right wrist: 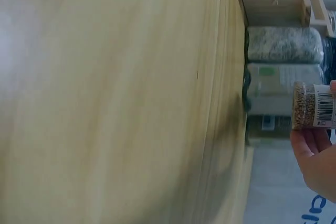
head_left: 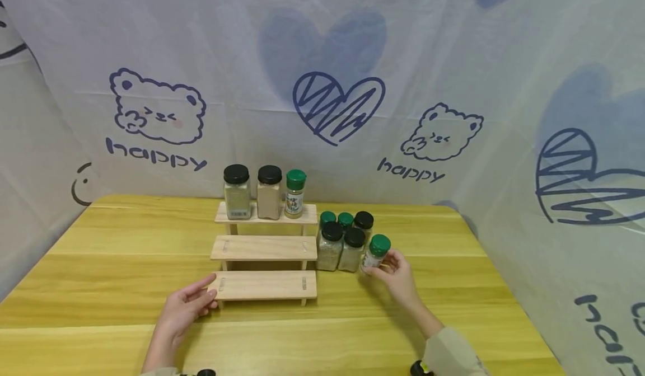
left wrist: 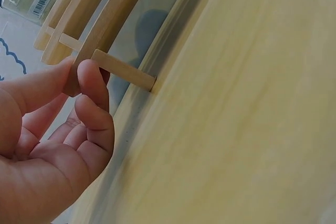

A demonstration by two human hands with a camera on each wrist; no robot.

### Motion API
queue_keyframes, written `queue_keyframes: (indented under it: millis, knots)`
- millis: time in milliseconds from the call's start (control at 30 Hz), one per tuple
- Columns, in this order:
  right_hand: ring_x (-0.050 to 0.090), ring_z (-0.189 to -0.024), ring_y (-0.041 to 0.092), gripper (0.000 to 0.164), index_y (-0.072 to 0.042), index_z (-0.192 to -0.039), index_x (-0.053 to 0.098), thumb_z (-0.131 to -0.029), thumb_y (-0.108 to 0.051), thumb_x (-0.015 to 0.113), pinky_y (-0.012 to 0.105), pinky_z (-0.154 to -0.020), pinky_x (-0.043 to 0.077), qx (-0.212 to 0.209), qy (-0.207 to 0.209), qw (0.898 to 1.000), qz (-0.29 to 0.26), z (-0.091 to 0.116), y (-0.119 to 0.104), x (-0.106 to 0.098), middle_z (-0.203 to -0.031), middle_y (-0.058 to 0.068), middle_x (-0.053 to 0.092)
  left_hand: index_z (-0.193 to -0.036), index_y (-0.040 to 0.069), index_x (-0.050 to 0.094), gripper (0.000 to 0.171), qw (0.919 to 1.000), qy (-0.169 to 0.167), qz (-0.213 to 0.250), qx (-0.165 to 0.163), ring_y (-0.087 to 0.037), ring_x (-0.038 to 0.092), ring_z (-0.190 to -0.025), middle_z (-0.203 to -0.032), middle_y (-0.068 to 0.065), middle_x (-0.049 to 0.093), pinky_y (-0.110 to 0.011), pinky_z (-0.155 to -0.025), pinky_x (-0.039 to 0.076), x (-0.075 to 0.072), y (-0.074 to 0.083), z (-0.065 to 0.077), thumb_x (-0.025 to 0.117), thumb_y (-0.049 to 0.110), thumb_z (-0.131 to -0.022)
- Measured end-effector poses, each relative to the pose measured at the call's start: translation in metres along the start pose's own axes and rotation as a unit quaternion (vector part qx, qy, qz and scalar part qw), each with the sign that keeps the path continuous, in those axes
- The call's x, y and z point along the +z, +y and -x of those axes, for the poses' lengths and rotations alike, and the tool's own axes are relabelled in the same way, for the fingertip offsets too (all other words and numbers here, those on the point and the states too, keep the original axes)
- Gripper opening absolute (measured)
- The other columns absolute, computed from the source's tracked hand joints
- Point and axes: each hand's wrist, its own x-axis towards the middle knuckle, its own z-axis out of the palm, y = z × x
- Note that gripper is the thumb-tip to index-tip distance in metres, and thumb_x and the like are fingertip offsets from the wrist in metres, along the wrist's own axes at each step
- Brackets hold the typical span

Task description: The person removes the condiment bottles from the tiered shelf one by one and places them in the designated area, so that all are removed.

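Observation:
A wooden three-step spice rack stands on the table. My left hand pinches the left end of its lowest step between thumb and fingers; the left wrist view shows the same grip on the board. In my right hand is a small spice jar with a green lid, held between thumb and fingers to the right of the other jars. Brown grains and a barcode label show on this jar in the right wrist view, its base off the tabletop.
On the top step stand two black-lidded jars and one green-lidded jar. Several more jars, black-lidded and green-lidded, are grouped close beside the rack's right side. A printed cloth hangs behind the table.

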Motion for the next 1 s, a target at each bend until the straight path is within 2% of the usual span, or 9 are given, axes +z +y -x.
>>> queue_keyframes:
  millis: [267,500,700,1000]
  knots:
    - [0.053,-0.084,0.014,0.036,0.011,-0.102,0.050,-0.071,0.010,0.068,0.019,-0.073,0.046,0.048,0.026,0.997,0.050,-0.012,0.006,-0.006,-0.096,0.016,0.056,-0.131,-0.002,0.038,0.050,1.0000,0.000,-0.004,0.002,-0.010,0.059,-0.070,-0.082,0.001,0.060,-0.022,-0.063,0.046,-0.001,0.002,-0.002,0.058,0.008,-0.087]
    - [0.054,-0.084,0.022,0.034,0.013,-0.100,0.050,-0.071,0.010,0.067,0.019,-0.070,0.045,0.035,0.029,0.995,0.087,-0.027,0.008,-0.005,-0.094,0.021,0.057,-0.130,-0.002,0.039,0.049,1.0000,0.006,0.002,0.005,-0.009,0.059,-0.069,-0.080,0.002,0.060,-0.021,-0.062,0.046,-0.001,0.002,-0.002,0.059,0.008,-0.086]
    - [0.057,-0.083,0.029,0.036,0.012,-0.101,0.051,-0.069,0.009,0.069,0.022,-0.069,0.046,0.052,0.021,0.992,0.111,-0.034,0.011,-0.003,-0.093,0.024,0.059,-0.131,-0.002,0.038,0.050,0.9999,0.010,-0.002,0.004,-0.009,0.059,-0.068,-0.081,0.001,0.060,-0.021,-0.062,0.046,0.000,0.000,-0.002,0.058,0.008,-0.087]
    - [0.058,-0.080,0.027,0.036,0.012,-0.101,0.051,-0.069,0.010,0.068,0.022,-0.067,0.047,0.082,0.012,0.991,0.101,-0.037,0.022,0.001,-0.090,0.021,0.059,-0.131,-0.003,0.038,0.049,0.9999,0.009,0.002,0.005,-0.009,0.059,-0.068,-0.081,0.001,0.060,-0.021,-0.061,0.046,0.001,-0.001,-0.002,0.057,0.006,-0.087]
